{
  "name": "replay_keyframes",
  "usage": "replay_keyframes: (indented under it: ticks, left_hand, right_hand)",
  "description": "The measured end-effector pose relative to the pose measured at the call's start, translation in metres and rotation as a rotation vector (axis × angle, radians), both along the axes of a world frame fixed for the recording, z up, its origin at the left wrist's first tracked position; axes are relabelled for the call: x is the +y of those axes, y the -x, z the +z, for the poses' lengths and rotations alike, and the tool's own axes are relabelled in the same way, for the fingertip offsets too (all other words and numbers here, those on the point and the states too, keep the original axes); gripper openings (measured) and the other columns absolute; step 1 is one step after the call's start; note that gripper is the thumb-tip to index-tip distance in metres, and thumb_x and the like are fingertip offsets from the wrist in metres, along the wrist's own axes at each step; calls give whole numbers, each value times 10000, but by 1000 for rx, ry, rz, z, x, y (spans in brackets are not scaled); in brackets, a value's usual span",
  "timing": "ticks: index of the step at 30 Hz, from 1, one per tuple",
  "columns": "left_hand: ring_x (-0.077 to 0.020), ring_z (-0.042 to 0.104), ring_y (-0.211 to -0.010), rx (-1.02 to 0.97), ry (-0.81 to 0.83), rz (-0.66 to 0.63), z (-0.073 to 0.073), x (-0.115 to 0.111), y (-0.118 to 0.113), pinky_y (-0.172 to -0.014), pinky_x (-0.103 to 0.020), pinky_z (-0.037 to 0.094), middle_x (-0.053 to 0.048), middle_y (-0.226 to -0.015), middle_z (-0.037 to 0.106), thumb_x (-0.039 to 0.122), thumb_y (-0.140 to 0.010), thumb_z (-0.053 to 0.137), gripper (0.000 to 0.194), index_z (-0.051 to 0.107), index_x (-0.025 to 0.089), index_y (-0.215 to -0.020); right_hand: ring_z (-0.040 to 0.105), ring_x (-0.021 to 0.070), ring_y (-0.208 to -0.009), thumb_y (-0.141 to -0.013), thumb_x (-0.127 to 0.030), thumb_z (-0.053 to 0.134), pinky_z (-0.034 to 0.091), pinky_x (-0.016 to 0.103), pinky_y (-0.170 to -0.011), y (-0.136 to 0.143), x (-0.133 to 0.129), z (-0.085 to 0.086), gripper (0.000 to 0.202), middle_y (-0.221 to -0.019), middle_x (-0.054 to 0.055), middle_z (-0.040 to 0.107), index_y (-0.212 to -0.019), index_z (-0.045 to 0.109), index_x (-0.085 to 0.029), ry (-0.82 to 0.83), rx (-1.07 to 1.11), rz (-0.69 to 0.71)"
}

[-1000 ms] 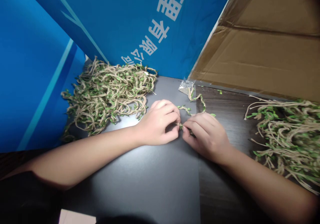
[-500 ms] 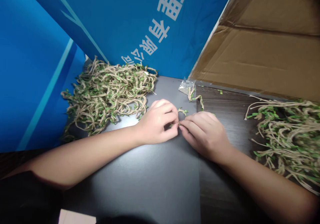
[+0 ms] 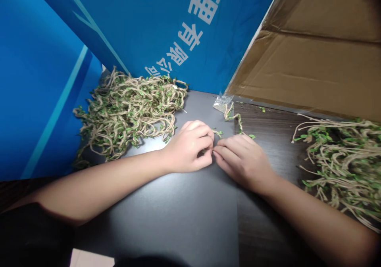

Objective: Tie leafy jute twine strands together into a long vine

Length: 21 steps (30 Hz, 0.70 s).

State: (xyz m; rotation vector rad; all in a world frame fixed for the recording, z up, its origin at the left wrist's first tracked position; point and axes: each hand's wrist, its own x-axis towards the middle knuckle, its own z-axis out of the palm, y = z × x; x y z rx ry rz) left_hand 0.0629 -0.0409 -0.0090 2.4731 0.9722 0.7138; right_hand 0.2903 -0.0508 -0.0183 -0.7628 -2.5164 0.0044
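My left hand (image 3: 192,148) and my right hand (image 3: 245,158) meet above the grey mat, fingertips almost touching. Each is closed in a pinch on a leafy twine, a thin jute cord with small green leaves (image 3: 238,118). Most of the held stretch is hidden by the fingers; its loose parts show just beyond them. Left of my left hand lies a tangled pile of leafy twine (image 3: 131,112). To the right of my right forearm is another bundle of leafy twine (image 3: 348,160), its strands more parallel.
Blue printed panels (image 3: 133,29) stand behind and at the left. A brown cardboard sheet (image 3: 321,68) rises at the back right, with clear tape (image 3: 223,100) at its lower corner. The grey mat (image 3: 178,211) lies on a dark wood-grain table (image 3: 262,227). A pale flat piece (image 3: 91,258) shows at the bottom edge.
Both hands shift very slightly, keeping their pinch on the twine. A green leaf shows more clearly beyond my right hand. Both piles stay as they were.
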Motion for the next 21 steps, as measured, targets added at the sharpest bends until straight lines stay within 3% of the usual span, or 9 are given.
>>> replay_keyframes:
  ticks: [14,21]
  left_hand:
    - [-265,573,-1112,69,-22,29,1,-3,-2,-979,-431,411,-74,-1082,704,260,-896,611,111,694,189,-883]
    - [-254,565,-1066,61,34,39,5,-2,-2,-957,-417,418,-73,-1032,687,251,-870,612,73,617,185,-902]
  right_hand:
    - [546,194,-803,-985,-170,606,424,369,-757,2,-1,-1,126,-848,50,693,-867,651,-181,-14,21,21]
    - [564,189,-812,-961,-140,616,430,356,-744,3,1,-2,114,-842,49,685,-861,654,-181,-16,36,54]
